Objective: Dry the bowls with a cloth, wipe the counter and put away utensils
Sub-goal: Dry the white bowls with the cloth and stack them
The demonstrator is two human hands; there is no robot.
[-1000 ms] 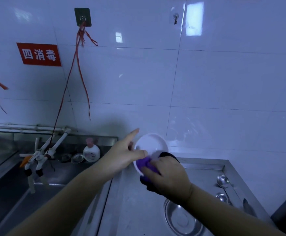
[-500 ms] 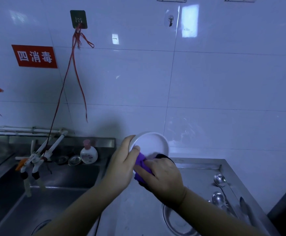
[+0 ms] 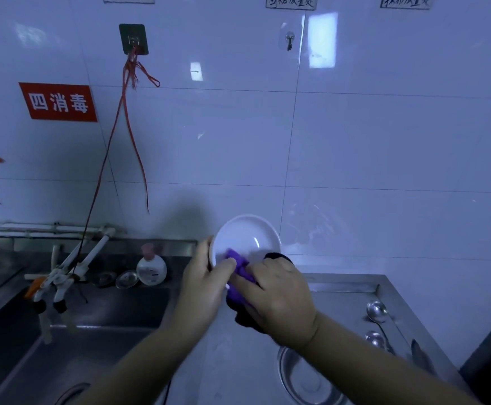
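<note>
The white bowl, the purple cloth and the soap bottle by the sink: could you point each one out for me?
white bowl [image 3: 248, 236]: head view, on its bare inner surface.
purple cloth [image 3: 239, 263]: head view, on the fold pressed inside the bowl.
soap bottle [image 3: 151, 268]: head view, on its round white body.

Tilted white bowl [image 3: 245, 239], purple-and-black cloth [image 3: 239, 267] seemingly pressed inside.

Left hand [image 3: 206, 287] regripped white bowl [image 3: 247, 238] rim, forefinger no longer extended.

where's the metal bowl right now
In the head view, the metal bowl sits on the steel counter at lower right, under the right hand, left of the ladles.
</note>
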